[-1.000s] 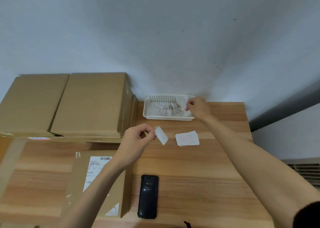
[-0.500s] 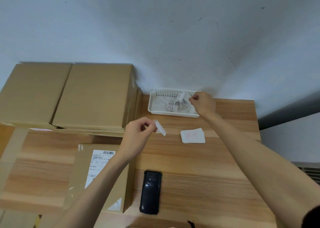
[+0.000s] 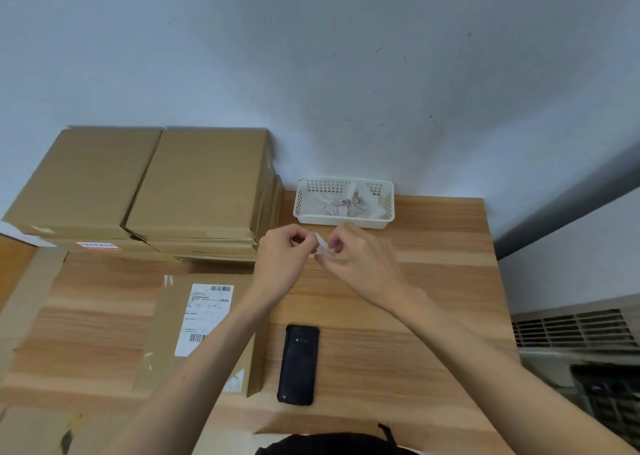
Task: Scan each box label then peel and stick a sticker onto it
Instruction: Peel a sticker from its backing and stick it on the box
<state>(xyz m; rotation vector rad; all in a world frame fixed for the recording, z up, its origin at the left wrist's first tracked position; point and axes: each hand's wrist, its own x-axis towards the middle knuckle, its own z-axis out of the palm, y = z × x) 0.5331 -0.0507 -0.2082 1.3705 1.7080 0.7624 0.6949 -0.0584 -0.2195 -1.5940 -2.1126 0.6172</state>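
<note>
A flat cardboard box (image 3: 166,333) lies on the wooden table (image 3: 398,333) in front of me, its white barcode label (image 3: 204,316) facing up. Above the table's middle, my left hand (image 3: 282,259) and my right hand (image 3: 360,264) meet and both pinch a small white sticker (image 3: 323,247) between thumb and fingers. The black handheld scanner (image 3: 298,364) lies face down on the table just right of the box. The loose sticker sheets seen earlier are hidden behind my right hand.
A white perforated basket (image 3: 301,209) with crumpled backing papers stands against the wall. A stack of flat cardboard boxes (image 3: 194,184) fills the back left. Right of the table's edge stands a grey vented unit (image 3: 571,330).
My right hand left the basket and came back toward me, joining the left hand on the sticker. The left hand has kept hold of the sticker.
</note>
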